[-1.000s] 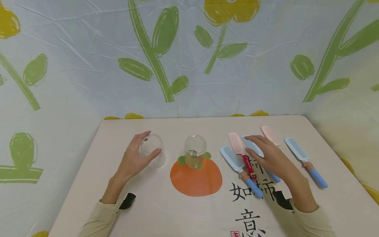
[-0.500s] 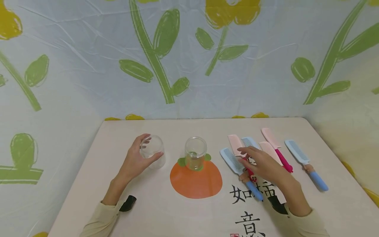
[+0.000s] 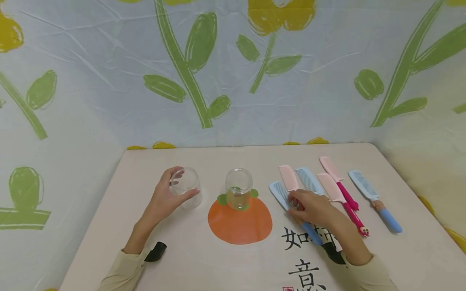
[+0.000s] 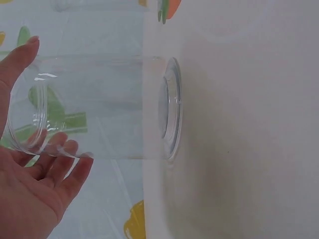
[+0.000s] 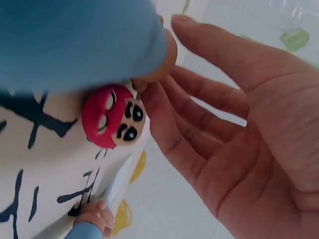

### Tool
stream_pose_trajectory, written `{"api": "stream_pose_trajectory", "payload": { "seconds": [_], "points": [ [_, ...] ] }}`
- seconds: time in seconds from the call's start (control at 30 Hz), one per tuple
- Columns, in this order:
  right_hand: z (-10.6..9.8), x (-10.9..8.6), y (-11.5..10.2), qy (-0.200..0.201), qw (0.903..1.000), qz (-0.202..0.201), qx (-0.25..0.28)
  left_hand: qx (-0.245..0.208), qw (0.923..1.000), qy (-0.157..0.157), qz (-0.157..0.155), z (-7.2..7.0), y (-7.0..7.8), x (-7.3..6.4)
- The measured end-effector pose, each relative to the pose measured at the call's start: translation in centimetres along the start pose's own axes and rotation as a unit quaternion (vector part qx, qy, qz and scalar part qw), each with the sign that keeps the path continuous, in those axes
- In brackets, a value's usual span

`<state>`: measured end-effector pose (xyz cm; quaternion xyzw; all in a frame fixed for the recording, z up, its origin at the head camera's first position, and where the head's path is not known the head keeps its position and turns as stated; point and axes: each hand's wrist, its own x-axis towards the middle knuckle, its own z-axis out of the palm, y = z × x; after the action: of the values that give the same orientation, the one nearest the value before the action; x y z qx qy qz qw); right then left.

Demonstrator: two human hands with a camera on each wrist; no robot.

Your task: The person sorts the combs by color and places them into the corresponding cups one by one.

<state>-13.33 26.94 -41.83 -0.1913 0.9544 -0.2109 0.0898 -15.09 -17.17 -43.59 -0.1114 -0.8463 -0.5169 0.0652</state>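
Observation:
In the head view, my left hand holds a clear glass jar at the left of the table. The left wrist view shows thumb and fingers spread round one end of this jar. My right hand reaches down over the combs, thumb and fingers apart. Beneath it lie a blue comb and a pink comb, whose handle is hidden by the hand. In the right wrist view, my right fingers are right beside the blue handle and a red, face-shaped handle end.
A second clear glass jar stands on the orange fruit print mid-table. To the right lie another blue comb, two pink combs with magenta handles, and a farther blue comb. A patterned cloth hangs behind the table.
My right hand has moved down and left, its fingers bending in towards the blue and pink combs, uncovering pink combs on the right. My left hand stays at the glass jar.

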Motion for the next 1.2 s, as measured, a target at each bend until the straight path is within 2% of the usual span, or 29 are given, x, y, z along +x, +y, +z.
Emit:
{"api": "stream_pose_trajectory", "payload": {
  "seconds": [0.3,0.57,0.77,1.03,1.2],
  "points": [
    [0.67,-0.08,-0.65,0.013,0.9997,0.013,-0.012,0.000,0.9998,-0.007,-0.018,0.00,0.01,0.02],
    [0.56,-0.18,-0.90,0.037,0.9985,-0.016,-0.038,-0.016,0.9994,-0.014,-0.029,-0.15,0.00,0.02],
    [0.51,-0.20,-0.93,0.052,0.9975,-0.001,-0.048,-0.034,0.9988,-0.022,-0.029,-0.13,-0.24,0.02],
    [0.09,0.01,-0.58,0.060,0.9981,0.004,-0.013,-0.054,0.9969,-0.034,-0.045,-0.13,-0.42,0.13],
    [-0.08,0.28,-0.22,0.072,0.9973,-0.006,-0.004,-0.052,0.9968,-0.037,-0.049,-0.28,-0.28,0.17]
  ]
}}
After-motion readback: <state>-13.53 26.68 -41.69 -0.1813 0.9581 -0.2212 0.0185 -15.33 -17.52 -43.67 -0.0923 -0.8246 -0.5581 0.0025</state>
